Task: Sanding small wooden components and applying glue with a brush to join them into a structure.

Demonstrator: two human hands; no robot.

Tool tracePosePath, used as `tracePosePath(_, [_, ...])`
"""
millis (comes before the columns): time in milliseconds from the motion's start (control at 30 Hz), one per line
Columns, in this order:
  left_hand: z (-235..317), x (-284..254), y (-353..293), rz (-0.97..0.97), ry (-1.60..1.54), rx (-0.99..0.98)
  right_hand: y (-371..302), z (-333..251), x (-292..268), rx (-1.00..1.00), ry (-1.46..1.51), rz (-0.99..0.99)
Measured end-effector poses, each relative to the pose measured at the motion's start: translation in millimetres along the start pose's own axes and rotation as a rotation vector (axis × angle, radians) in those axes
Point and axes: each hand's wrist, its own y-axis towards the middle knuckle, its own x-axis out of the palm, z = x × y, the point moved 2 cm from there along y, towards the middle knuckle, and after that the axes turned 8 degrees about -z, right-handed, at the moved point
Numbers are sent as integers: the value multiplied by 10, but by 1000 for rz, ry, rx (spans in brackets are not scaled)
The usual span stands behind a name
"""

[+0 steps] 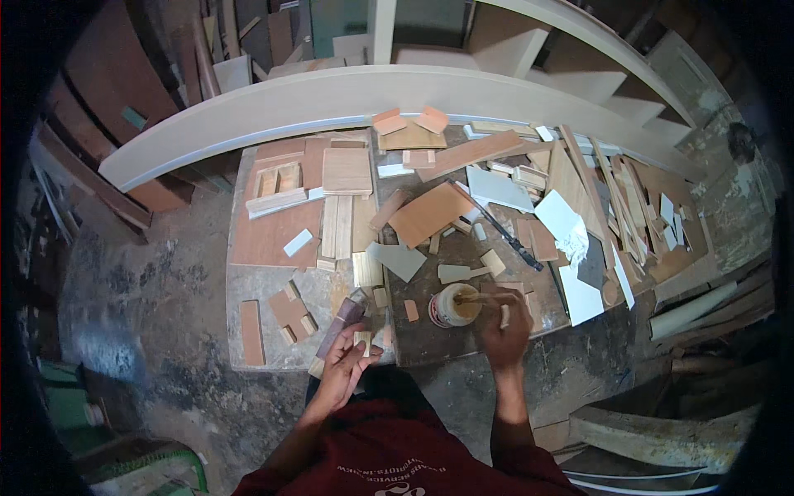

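My left hand (346,369) is closed on a small pale wood block (362,341), pinched between thumb and fingers near the table's front edge. Just beyond it lies a long brownish-purple piece (340,325), close to the fingers; whether they touch it I cannot tell. My right hand (506,329) grips a thin wooden stick (475,297), whose far end dips into an open white jar (442,309) of tan, glue-like paste. A light-coloured bit shows at the right fingers, too small to name. Left of the jar lies a small orange-brown chip (411,311).
Wood offcuts, panels and strips crowd the worktable (426,351). A small wooden frame (277,183) sits at the far left, a dark handsaw-like tool (517,248) right of centre. A long pale board (331,93) stands along the back. More timber (662,434) is at lower right.
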Motion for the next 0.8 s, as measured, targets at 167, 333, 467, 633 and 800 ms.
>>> tracePosePath(167, [16,130,61,-20,13,-41,-67,-14,16,11,-55,-70])
tracePosePath(333, [70,238,74,25,2,30,-98,-246,-446,-5,31,189])
tracePosePath(467, [133,382,144,12,41,61,-296,-42,-567,86,-27,215])
tracePosePath(633, [94,398,205,-46,171,19,-351,73,-546,123,122,291])
tracePosePath(800, [124,557,216,-38,150,14,-265,-57,-660,125,129,301])
